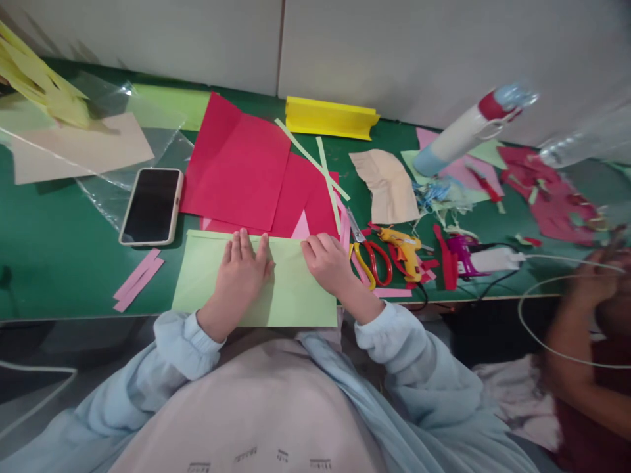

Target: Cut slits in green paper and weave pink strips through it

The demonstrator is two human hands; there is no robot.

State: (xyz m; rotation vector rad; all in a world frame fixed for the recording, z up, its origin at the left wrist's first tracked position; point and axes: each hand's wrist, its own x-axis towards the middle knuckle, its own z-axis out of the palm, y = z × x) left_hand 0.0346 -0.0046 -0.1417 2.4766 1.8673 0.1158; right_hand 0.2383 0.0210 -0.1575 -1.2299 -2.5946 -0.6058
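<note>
A light green sheet of paper (290,289) lies at the table's front edge, partly overhanging it, with a narrow fold along its far edge. My left hand (241,269) rests flat on the sheet, fingers stretched toward the fold. At the far right of that edge, the curled fingers of my right hand (326,259) are closed on the paper. Behind the sheet are red paper sheets (241,164), partly covered by it. Scissors (372,263) with red and yellow handles lie just right of my right hand.
A phone (150,207) and pink paper strips (138,279) lie on the left. To the right are a yellow glue gun (404,249), a beige cloth-like piece (387,187), paper scraps and a standing bottle (458,135). A yellow folded piece (330,118) is by the wall. Another person's arm (576,348) is at far right.
</note>
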